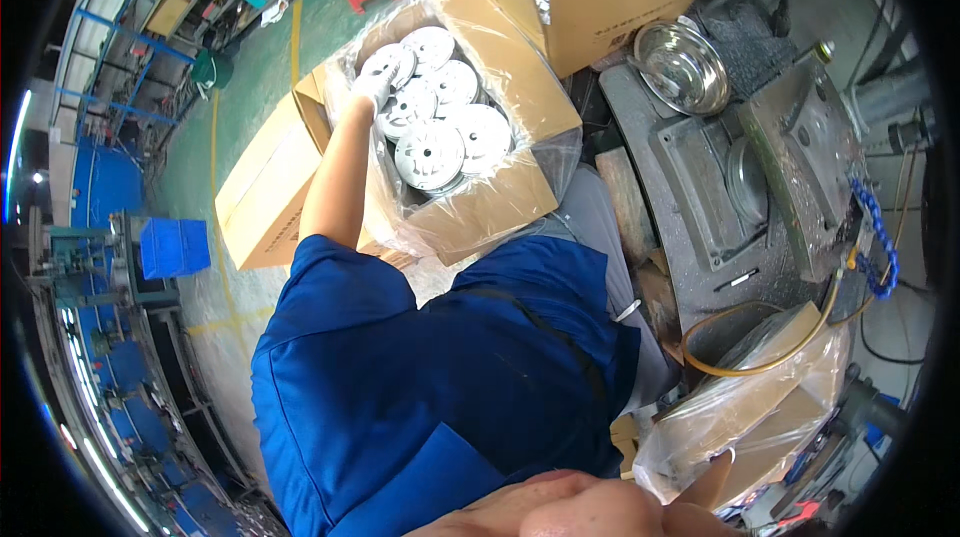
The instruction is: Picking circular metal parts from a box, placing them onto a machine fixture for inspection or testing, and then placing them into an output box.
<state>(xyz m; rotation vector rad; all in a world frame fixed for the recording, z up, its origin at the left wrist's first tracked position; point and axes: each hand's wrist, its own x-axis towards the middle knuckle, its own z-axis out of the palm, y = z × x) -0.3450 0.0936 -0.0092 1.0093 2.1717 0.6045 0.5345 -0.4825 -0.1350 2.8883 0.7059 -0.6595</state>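
My left hand [373,90], in a white glove, reaches into an open cardboard box lined with clear plastic [475,17]. Its fingers close on the rim of a round silvery metal disc [398,64] at the box's far left, and the disc looks slightly tilted. Beside and below it lie several more metal discs [430,154] with cut-outs and a small centre hole, stacked in overlapping layers. The fingertips are partly hidden by the disc and the glove. My right hand does not show in the head view.
A second open box [630,17] with plastic-wrapped shiny parts stands behind. At right, a metal bench [690,282] bears a steel bowl [682,67] and a heavy mould-like fixture [715,192]. A yellow hose [760,369] loops over a plastic-covered carton [740,427]. A closed carton [265,187] stands left.
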